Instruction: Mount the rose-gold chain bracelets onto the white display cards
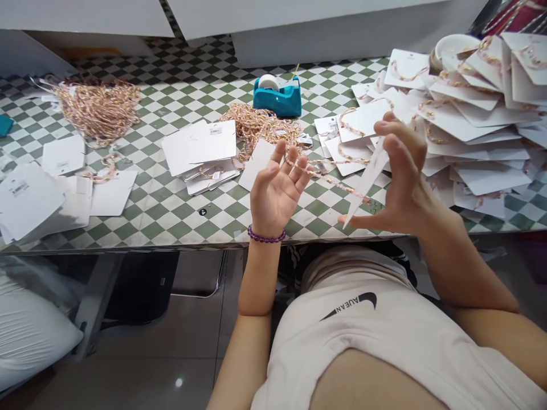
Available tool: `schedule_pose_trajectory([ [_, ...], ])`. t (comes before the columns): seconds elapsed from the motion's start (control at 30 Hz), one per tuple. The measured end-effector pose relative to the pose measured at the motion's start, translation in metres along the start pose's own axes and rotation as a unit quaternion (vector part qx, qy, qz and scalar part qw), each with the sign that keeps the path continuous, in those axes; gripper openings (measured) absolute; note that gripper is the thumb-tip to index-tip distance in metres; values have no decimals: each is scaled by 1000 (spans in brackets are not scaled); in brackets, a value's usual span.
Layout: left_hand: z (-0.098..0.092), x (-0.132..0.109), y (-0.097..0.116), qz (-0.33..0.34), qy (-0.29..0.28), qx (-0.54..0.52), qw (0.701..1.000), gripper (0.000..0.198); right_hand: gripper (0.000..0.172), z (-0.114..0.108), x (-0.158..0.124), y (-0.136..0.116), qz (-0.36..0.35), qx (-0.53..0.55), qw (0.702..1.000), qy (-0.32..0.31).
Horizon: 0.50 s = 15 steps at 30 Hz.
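My right hand (401, 176) grips a white card (366, 179) by its edges, thumb at one end and fingers at the other, the card seen nearly edge-on. A pink and gold bead strand (337, 183) stretches from this card to my left hand (277, 196). The strand passes over the fingers of my left hand, which are curled around it, palm up. Just behind that hand lie a heap of bead strands (256, 125) and a blank white card (257, 165). A purple bead bracelet (266, 234) circles my left wrist.
Behind the heap stands a teal tape dispenser (277, 97). White cards (205, 142) are stacked left of it, with more cards (29, 193) and a strand bundle (100, 108) farther left. Cards with strands (470, 119) pile up at the right, by a white roll (455, 45).
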<state>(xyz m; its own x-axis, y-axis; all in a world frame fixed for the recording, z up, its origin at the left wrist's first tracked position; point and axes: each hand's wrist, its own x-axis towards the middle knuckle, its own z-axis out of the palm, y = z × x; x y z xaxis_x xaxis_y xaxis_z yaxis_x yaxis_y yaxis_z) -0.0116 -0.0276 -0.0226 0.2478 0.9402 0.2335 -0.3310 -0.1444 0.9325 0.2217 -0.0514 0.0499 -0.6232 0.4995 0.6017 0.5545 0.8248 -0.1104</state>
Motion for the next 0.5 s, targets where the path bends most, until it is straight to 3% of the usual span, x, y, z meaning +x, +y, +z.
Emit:
schedule_pose_trajectory([
  [0.1,-3,0,-2,-33,55,5,998,53,114,-7,-5,3,-9,-17,1000,-1],
  [0.2,2,-5,0,-16,89,48,995,55,113,-12,-11,9,-21,-32,999,13],
  [0.33,4,-16,17,7,77,176,981,42,115,-19,-17,14,-23,-28,999,0],
  [0.5,1,-24,37,54,91,327,939,17,122,-21,-23,15,-5,25,1000,1],
])
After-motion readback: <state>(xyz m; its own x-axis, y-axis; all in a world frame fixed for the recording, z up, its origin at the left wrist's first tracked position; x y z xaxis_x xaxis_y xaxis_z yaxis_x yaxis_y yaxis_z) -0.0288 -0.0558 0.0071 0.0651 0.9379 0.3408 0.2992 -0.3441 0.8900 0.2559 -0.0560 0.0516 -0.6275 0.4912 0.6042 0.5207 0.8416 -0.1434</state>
